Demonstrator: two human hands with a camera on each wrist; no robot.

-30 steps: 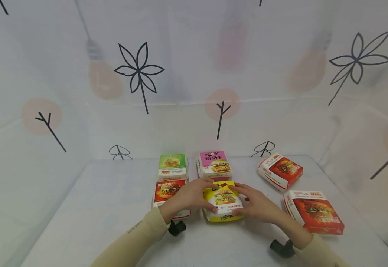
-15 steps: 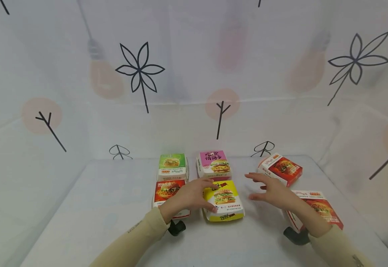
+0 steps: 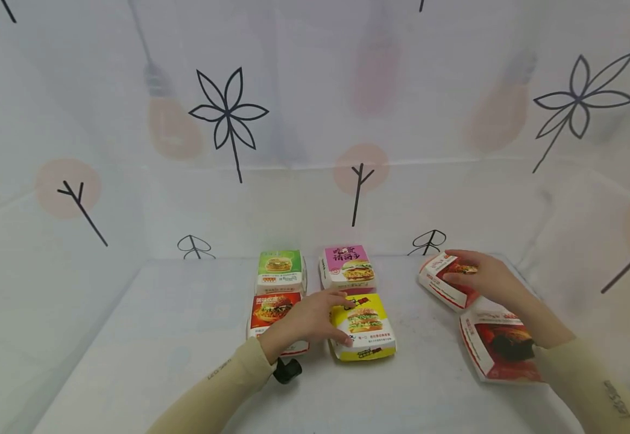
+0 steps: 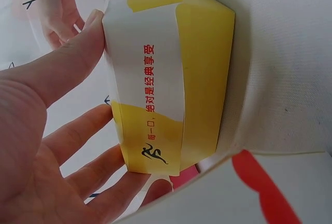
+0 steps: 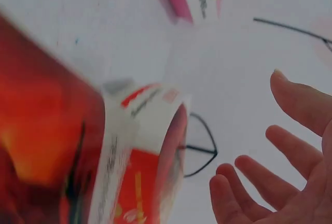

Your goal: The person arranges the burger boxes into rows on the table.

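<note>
In the head view my left hand (image 3: 315,319) lies at the left side of a yellow-and-white burger box (image 3: 366,325). The left wrist view has its thumb and fingertips spread along an edge of that burger box (image 4: 155,79), fingers fairly straight. My right hand (image 3: 491,277) hovers at a tilted red-and-white burger box (image 3: 442,283) at the back right, partly hiding it. Apart from that burger box (image 5: 140,172), the fingers of my right hand (image 5: 290,177) stand spread and loosely bent in the right wrist view, with nothing between them.
Left of the yellow box stand a green burger box (image 3: 279,271) and a red burger box (image 3: 274,310). A purple burger box (image 3: 347,268) is behind the yellow one. Another red burger box (image 3: 494,349) lies under my right forearm. A patterned cloth backdrop (image 3: 304,205) rises behind the table.
My right hand has left the yellow box and moved right and back to the tilted red box. My left hand has stayed in place, and the boxes stand where they were.
</note>
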